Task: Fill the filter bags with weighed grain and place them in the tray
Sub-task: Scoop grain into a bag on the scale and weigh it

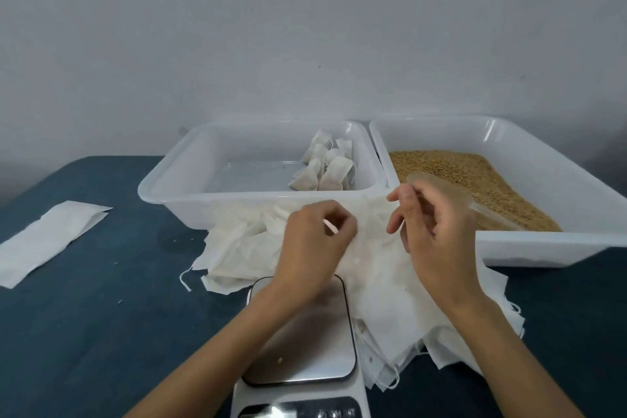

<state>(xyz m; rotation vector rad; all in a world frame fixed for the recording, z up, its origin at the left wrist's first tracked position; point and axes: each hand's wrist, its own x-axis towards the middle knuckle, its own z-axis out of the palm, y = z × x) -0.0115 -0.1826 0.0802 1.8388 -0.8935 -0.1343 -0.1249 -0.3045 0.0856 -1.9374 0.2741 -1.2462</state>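
A loose pile of empty white filter bags (244,248) lies on the table in front of the two trays and spills over a kitchen scale (305,336). My left hand (315,241) and my right hand (431,227) are both over the pile with curled fingers, pinching one empty filter bag (373,214) between them. The left white tray (163,190) holds several filled bags (325,166) in its right corner. The right white tray (543,248) holds brown grain (468,166). A clear scoop (481,204) lies in the grain, partly hidden behind my right hand.
A flat white paper packet (47,241) lies on the dark blue table (101,332) at the left. The scale's display and buttons sit at the bottom edge of the view. A plain grey wall stands behind the trays.
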